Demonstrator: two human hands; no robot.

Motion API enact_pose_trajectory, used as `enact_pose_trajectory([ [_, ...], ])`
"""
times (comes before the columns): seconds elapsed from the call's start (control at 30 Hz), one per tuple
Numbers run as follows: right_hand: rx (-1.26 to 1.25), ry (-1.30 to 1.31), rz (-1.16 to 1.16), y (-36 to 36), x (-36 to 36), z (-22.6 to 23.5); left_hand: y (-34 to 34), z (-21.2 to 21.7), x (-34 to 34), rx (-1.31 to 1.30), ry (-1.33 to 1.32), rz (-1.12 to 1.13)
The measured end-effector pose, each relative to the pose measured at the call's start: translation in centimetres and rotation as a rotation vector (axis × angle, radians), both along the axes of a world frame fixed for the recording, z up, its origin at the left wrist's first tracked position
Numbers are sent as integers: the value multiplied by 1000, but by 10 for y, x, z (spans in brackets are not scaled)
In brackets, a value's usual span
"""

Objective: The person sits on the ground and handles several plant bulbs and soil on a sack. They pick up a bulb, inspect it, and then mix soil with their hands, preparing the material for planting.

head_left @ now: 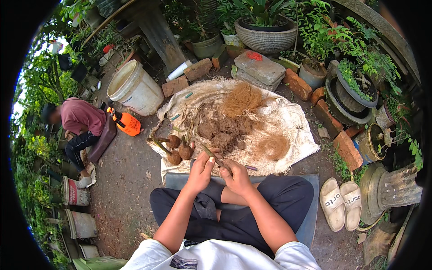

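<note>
Both my hands are on a slim greenish-brown stem (212, 153) that slants up and away to the left over my lap. My left hand (200, 174) pinches it near its middle, while my right hand (237, 180) is closed round its lower end. Just beyond them lies a white woven sack (297, 144) spread on the ground. On its left part rest several round brown balls (174, 157) with green stems. Dark crumbly soil clumps (222, 135) fill the middle. A large tangle of brown fibre (243, 99) lies behind, and a thinner one (273, 147) to the right.
A purple stick-like piece (251, 168) lies at the sack's near edge. An orange spray bottle (126, 121) and a white bucket (137, 87) stand left. Another person (85, 119) sits far left. Bricks (330, 116) and potted plants line the back and right; sandals (341, 203) lie right.
</note>
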State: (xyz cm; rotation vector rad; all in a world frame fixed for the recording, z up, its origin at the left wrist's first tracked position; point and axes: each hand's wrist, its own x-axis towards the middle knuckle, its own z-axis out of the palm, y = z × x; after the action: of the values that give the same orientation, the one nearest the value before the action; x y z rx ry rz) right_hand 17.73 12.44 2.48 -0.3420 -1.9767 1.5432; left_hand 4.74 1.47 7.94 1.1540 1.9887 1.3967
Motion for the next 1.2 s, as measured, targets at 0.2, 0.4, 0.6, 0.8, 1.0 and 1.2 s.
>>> enact_pose_trajectory([
  [0.2, -7, -53, -64, 0, -2, -10, -1, -49, 20, 118, -416, 90],
  [0.4, 178, -306, -19, -13, -3, -26, 5, -78, 37, 139, -894, 283],
  [0.6, -38, -87, 98, -9, -2, -27, -1, -74, -12, 135, -1101, 596],
  [0.8, -572, -286, -103, 18, -15, -39, -17, -85, -35, 232, -1043, 515],
  [1.0, -697, -521, -220, 59, -45, -71, -7, -87, -37, 397, -1238, 449],
  [1.2, -42, -735, -271, 77, -73, -108, -19, -67, -52, 325, -1046, 316],
])
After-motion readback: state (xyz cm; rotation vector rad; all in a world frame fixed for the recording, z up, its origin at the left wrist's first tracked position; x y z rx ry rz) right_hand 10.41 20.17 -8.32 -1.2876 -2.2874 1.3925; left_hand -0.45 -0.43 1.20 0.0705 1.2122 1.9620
